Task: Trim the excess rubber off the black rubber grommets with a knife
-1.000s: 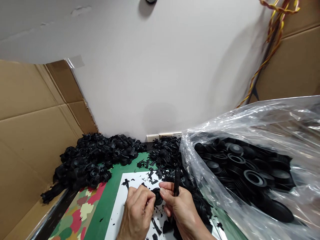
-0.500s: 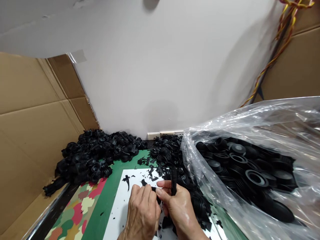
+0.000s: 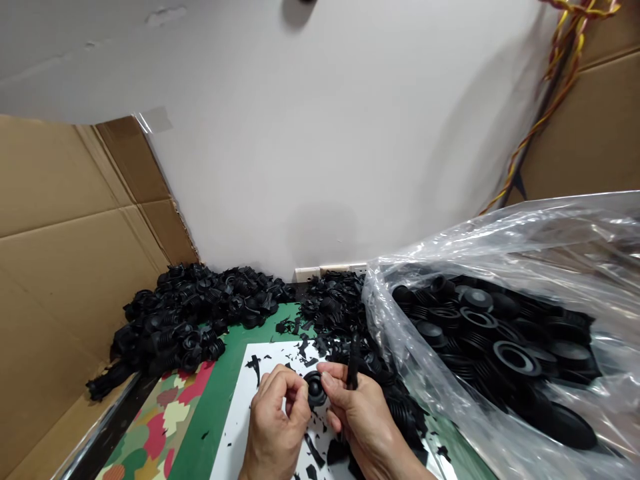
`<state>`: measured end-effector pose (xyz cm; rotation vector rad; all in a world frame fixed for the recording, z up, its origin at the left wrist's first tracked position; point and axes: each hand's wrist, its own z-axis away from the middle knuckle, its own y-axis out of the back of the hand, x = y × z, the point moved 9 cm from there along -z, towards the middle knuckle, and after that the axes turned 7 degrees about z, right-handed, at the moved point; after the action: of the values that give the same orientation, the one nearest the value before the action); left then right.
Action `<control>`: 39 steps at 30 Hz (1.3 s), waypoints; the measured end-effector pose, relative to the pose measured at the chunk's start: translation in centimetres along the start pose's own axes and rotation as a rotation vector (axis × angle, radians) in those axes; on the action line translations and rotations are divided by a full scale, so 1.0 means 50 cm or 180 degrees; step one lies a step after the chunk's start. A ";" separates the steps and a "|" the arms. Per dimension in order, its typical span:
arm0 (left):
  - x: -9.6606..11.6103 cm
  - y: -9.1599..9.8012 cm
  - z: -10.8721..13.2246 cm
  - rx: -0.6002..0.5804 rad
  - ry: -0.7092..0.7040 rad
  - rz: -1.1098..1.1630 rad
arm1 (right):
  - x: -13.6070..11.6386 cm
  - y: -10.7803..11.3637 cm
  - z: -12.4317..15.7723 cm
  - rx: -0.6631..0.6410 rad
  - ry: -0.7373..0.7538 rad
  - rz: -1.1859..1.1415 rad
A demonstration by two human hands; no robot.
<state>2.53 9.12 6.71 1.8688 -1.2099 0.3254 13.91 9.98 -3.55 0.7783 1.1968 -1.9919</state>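
Note:
A small round black rubber bellows part (image 3: 315, 389) is between my hands above the white sheet (image 3: 235, 407). My left hand (image 3: 280, 417) is closed, its thumb and forefinger pinched at the part's left edge. From the right side, the thumb and fingers of my right hand (image 3: 363, 407) grip the same part. A slim dark stick-like thing (image 3: 354, 360) stands up between the right hand's fingers; its kind is unclear. Torn black rubber scraps (image 3: 314, 452) lie on the sheet below.
Behind to the left, a heap of black ribbed rubber parts (image 3: 175, 320) lies by a cardboard wall (image 3: 65, 267). Scraps are piled (image 3: 333, 300) at the back. On the right, a clear plastic bag (image 3: 395, 267) holds several black bellows. The green mat (image 3: 200, 427) lies under the sheet.
My left hand has turned, showing its thumb side. The round face of the rubber part now shows between my hands, and a scrap strip now shows on the sheet below.

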 end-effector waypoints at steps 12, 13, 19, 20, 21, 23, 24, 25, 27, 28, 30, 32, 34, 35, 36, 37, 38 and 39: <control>0.059 -0.011 0.006 -0.0388 -0.1070 -0.0875 | -0.018 0.015 0.000 0.0114 0.0102 0.0164; 0.061 -0.015 0.008 -0.0416 -0.1129 -0.0976 | -0.019 0.015 0.000 0.0106 0.0144 0.0216; 0.062 -0.042 0.020 -0.0455 -0.1220 -0.1587 | -0.036 0.011 0.012 0.0166 0.0610 0.0724; 0.063 -0.044 0.022 -0.0444 -0.1227 -0.1653 | -0.040 0.009 0.016 0.0152 0.0696 0.0761; 0.064 -0.047 0.023 -0.0438 -0.1224 -0.1694 | -0.042 0.006 0.018 0.0130 0.0753 0.0777; 0.062 -0.042 0.023 -0.0330 -0.1132 -0.1645 | -0.041 0.005 0.019 0.0110 0.0742 0.0770; 0.058 -0.037 0.022 -0.0256 -0.1029 -0.1505 | -0.039 0.006 0.018 0.0121 0.0688 0.0741; 0.049 -0.029 0.019 -0.0177 -0.0857 -0.1262 | -0.038 0.008 0.016 0.0133 0.0629 0.0695; 0.017 -0.011 0.011 -0.0046 -0.0322 -0.0509 | -0.037 0.012 0.013 0.0171 0.0510 0.0580; -0.005 -0.001 0.009 0.0058 0.0040 -0.0092 | -0.038 0.013 0.011 0.0178 0.0459 0.0530; -0.057 0.019 0.011 0.0362 0.0832 0.0597 | -0.039 0.014 0.008 0.0169 0.0375 0.0458; -0.099 0.033 0.021 0.0663 0.1467 0.1066 | -0.039 0.013 0.005 0.0149 0.0317 0.0395; -0.123 0.039 0.028 0.0862 0.1807 0.1440 | -0.038 0.012 0.003 0.0124 0.0315 0.0322; -0.131 0.041 0.030 0.0930 0.1899 0.1581 | -0.037 0.011 0.002 0.0112 0.0327 0.0300; -0.137 0.041 0.032 0.0984 0.1972 0.1665 | -0.037 0.010 0.002 0.0089 0.0355 0.0284; -0.143 0.043 0.034 0.1048 0.2043 0.1685 | -0.038 0.008 0.003 0.0059 0.0399 0.0270; -0.148 0.043 0.037 0.1098 0.2115 0.1674 | -0.040 0.006 0.004 0.0031 0.0447 0.0256; -0.152 0.042 0.039 0.1122 0.2184 0.1666 | -0.041 0.004 0.005 0.0006 0.0489 0.0245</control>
<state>-3.41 11.96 2.00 1.4699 -1.1658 1.4154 15.28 10.19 -1.97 0.9785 1.2326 -1.8988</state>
